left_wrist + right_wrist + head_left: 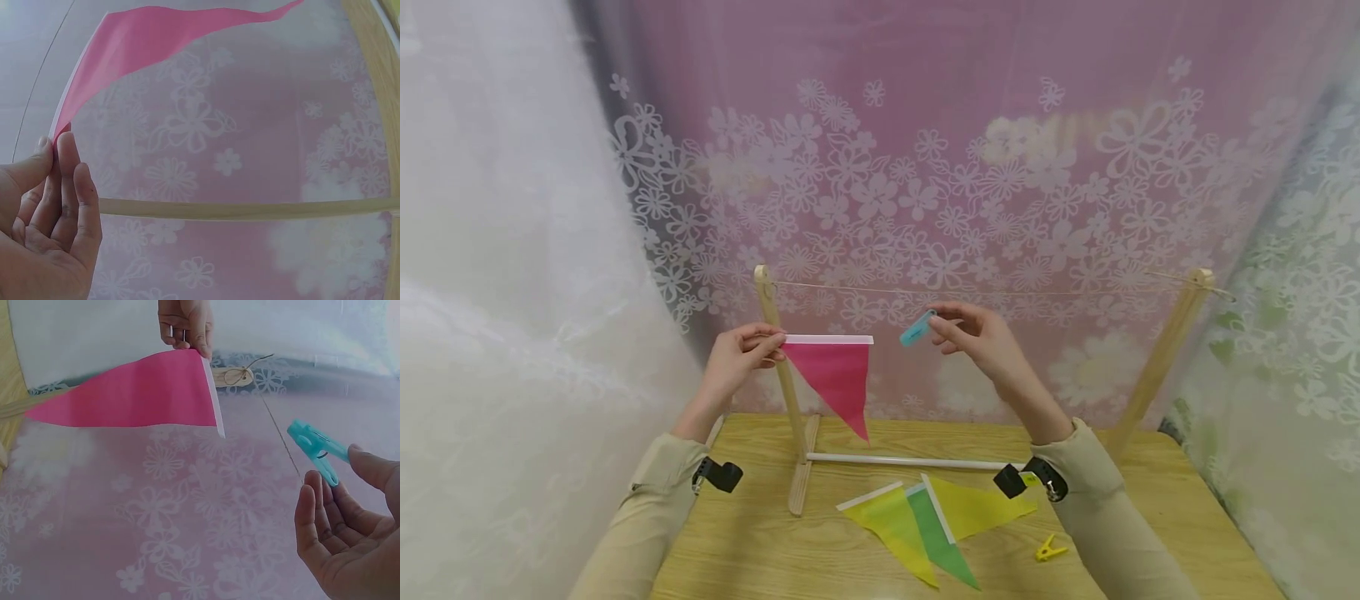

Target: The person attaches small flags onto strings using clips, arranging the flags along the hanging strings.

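Observation:
A pink triangular pennant (838, 373) with a white top band hangs from my left hand (742, 357), which pinches the band's left corner between thumb and fingers. In the left wrist view the pennant (134, 47) stretches away from the fingertips. My right hand (976, 333) pinches a light blue clothespin (916, 328) by its handle end. The right wrist view shows the clothespin (312, 440) with thumb and fingers on its two arms. A thin string (880, 289) runs between two wooden posts, just above and behind both hands; the clothespin and pennant are apart from it.
On the wooden table (730, 533) lie two yellow pennants (985, 508) and a green pennant (936, 533), overlapping. A yellow clothespin (1049, 548) lies to their right. The left post (786, 392) and right post (1161, 367) stand joined low down by a white rod (910, 461).

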A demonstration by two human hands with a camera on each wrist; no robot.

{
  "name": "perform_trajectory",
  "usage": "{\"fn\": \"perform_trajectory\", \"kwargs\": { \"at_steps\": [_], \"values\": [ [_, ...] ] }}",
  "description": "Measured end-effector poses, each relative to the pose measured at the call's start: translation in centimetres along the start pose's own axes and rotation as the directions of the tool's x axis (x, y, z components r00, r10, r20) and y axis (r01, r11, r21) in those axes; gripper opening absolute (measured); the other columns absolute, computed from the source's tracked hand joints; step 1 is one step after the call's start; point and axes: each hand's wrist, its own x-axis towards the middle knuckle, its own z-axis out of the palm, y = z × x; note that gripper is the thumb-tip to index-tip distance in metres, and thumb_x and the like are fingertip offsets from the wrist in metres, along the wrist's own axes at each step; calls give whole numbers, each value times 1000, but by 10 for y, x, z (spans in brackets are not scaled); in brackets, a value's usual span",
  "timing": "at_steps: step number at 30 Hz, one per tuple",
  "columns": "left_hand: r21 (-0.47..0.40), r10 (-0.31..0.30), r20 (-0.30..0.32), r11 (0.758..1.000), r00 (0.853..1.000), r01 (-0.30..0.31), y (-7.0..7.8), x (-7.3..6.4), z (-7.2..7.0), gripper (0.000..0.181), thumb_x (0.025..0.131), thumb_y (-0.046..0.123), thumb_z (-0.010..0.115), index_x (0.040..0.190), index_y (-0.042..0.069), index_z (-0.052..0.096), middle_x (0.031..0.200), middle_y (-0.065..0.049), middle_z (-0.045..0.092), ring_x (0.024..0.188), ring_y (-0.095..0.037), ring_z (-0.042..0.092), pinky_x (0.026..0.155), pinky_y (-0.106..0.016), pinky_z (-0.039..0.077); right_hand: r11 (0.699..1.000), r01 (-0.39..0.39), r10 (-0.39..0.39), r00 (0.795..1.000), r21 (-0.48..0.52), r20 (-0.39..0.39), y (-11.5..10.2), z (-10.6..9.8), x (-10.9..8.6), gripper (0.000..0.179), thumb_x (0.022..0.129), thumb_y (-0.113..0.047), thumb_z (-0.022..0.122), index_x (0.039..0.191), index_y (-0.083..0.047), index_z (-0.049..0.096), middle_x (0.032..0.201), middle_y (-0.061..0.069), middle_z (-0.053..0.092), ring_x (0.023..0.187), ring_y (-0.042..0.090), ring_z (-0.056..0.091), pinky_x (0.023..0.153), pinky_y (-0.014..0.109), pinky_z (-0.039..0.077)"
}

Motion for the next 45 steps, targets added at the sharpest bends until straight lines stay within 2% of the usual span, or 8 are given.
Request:
{"fn": "perform_trajectory", "kwargs": {
  "at_steps": [7, 13, 20, 24, 26, 30, 37, 45],
  "values": [
    [1, 21, -2, 1000, 1000, -21, 13, 6, -8, 37, 101, 24, 66, 122, -7, 66, 85, 8, 76, 84, -14, 73, 79, -27, 61, 998, 55, -55, 998, -1, -16, -23, 1, 20, 40, 103, -25, 62, 137, -3, 61, 122, 18, 62, 95, 23, 66, 80, 28, 58],
    [-5, 40, -2, 999, 999, -40, 22, 12, -14, 37, 101, 24, 65, 122, -7, 65, 84, 13, 75, 80, -9, 72, 79, -26, 60, 997, 75, -74, 996, 21, -50, -41, 4, 35, 40, 103, -25, 62, 136, -1, 62, 120, 16, 64, 91, 20, 67, 77, 28, 59],
    [2, 56, -1, 998, 998, -56, 29, 17, -17, 37, 101, 26, 66, 122, -5, 66, 88, 11, 75, 81, -9, 72, 78, -26, 60, 995, 100, -99, 994, 19, -47, -56, 6, 54, 39, 103, -26, 63, 134, -3, 64, 119, 17, 64, 95, 31, 66, 77, 27, 59],
    [-3, 58, 4, 998, 998, -58, 33, 20, -17, 37, 101, 24, 65, 123, -5, 65, 89, 11, 75, 83, -13, 72, 78, -25, 60, 995, 102, -103, 994, -25, -41, -60, 4, 64, 41, 103, -29, 61, 136, -3, 63, 123, 16, 64, 98, 32, 65, 80, 29, 59],
    [-6, 58, 4, 998, 998, -58, 35, 21, -17, 36, 101, 22, 65, 123, -7, 64, 87, 13, 75, 82, -14, 73, 78, -25, 60, 994, 98, -99, 995, -45, -27, -62, 4, 68, 43, 103, -31, 61, 137, -4, 62, 125, 15, 64, 101, 35, 64, 85, 35, 59],
    [-3, 60, 3, 998, 998, -60, 39, 23, -18, 34, 101, 19, 65, 123, -8, 64, 84, 15, 74, 81, -14, 73, 79, -29, 61, 993, 90, -91, 996, -72, -12, -66, 7, 76, 44, 103, -33, 62, 137, -5, 62, 123, 17, 64, 94, 28, 66, 88, 43, 58],
    [-7, 52, 1, 999, 999, -52, 41, 28, -18, 34, 101, 19, 66, 123, -7, 66, 84, 12, 74, 82, -14, 73, 80, -30, 61, 990, 87, -91, 995, -106, -31, -67, 17, 91, 41, 103, -29, 63, 133, -2, 64, 120, 17, 67, 82, 17, 66, 80, 31, 59],
    [-24, 53, -30, 998, 998, -54, 41, 31, -20, 36, 99, 21, 68, 123, -6, 68, 85, 13, 75, 78, -5, 71, 81, -29, 60, 969, 131, -148, 987, -207, -66, -72, 34, 105, 27, 101, -22, 66, 121, -5, 72, 106, 19, 71, 88, 27, 69, 79, 39, 59]
  ]
}}
